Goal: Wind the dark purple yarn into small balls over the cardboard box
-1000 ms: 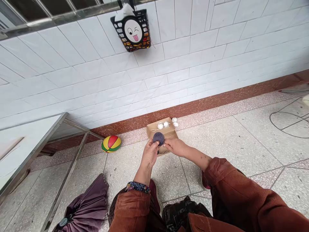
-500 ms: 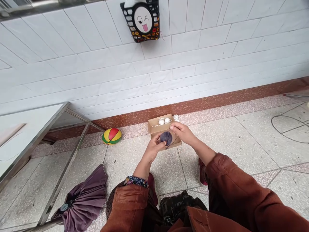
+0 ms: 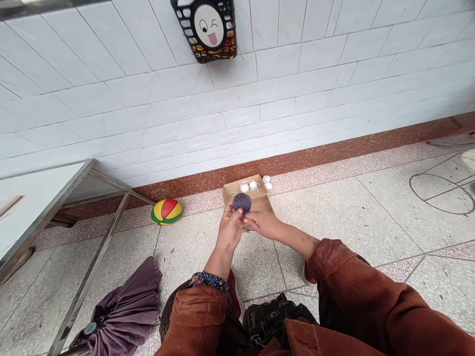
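Observation:
My left hand is closed round the underside of a dark grey-purple ball of yarn, thumb against its lower edge. Just below and to the right of the ball, the fingers of my right hand are pinched together on the yarn strand, which is too thin to follow here. Behind both hands a cardboard box stands on the floor, partly covered by them. White yarn balls with loose ends sit in its far part.
Several more white balls lie beside the box. A striped ball and a folded purple umbrella are on the floor to the left, near a metal-framed table. A black basket hangs on the tiled wall. A wire ring lies right.
My right hand has swung down from above the yarn ball to its lower right side. The ball has turned and risen slightly in my left hand. The view has shifted a little.

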Demonstrator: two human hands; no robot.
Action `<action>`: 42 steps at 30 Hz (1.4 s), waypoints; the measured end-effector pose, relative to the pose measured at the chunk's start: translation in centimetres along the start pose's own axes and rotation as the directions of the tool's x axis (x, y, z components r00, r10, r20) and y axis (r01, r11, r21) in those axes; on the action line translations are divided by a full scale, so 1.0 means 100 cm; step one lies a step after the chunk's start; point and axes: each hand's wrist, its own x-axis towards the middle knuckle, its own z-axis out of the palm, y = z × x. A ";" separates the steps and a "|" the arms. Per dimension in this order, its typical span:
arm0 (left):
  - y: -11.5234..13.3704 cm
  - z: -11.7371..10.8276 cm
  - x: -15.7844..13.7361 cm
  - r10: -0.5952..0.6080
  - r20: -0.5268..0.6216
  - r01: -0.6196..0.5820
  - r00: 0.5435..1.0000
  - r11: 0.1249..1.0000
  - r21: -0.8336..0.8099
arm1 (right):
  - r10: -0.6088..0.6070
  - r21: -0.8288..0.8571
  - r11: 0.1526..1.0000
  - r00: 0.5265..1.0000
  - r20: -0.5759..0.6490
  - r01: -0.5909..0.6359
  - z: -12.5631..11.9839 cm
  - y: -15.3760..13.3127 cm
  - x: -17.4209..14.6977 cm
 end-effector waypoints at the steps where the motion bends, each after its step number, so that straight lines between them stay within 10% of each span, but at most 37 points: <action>1: 0.000 -0.001 0.001 0.016 -0.032 -0.016 0.999 1.000 0.021 | -0.048 -0.014 0.999 0.998 0.035 0.048 0.000 -0.003 -0.002; 7: 0.000 -0.008 0.006 0.039 -0.191 -0.008 0.981 0.987 0.162 | -0.268 0.322 0.918 0.961 0.070 0.232 -0.030 -0.023 -0.013; 16: 0.010 -0.002 -0.013 -0.194 0.155 0.173 0.969 0.975 0.142 | 0.168 0.590 0.804 0.925 -0.342 0.072 -0.063 0.014 0.002; 23: 0.011 0.003 -0.014 -0.146 0.214 0.159 0.966 0.986 -0.042 | 0.217 0.376 0.918 0.951 -0.219 -0.123 -0.026 0.019 0.008; 32: 0.013 -0.004 -0.003 0.072 -0.015 -0.070 0.997 0.990 0.126 | 0.048 -0.001 0.999 0.996 0.069 -0.048 -0.009 -0.003 -0.001; 38: 0.011 -0.007 0.004 0.162 -0.108 -0.125 0.981 0.951 0.284 | -0.290 0.228 0.942 0.940 0.178 0.247 -0.027 -0.025 -0.016; 42: 0.010 -0.004 0.001 0.077 -0.035 -0.060 0.996 0.938 0.340 | -0.202 0.449 0.874 0.979 -0.011 0.186 -0.056 -0.029 -0.018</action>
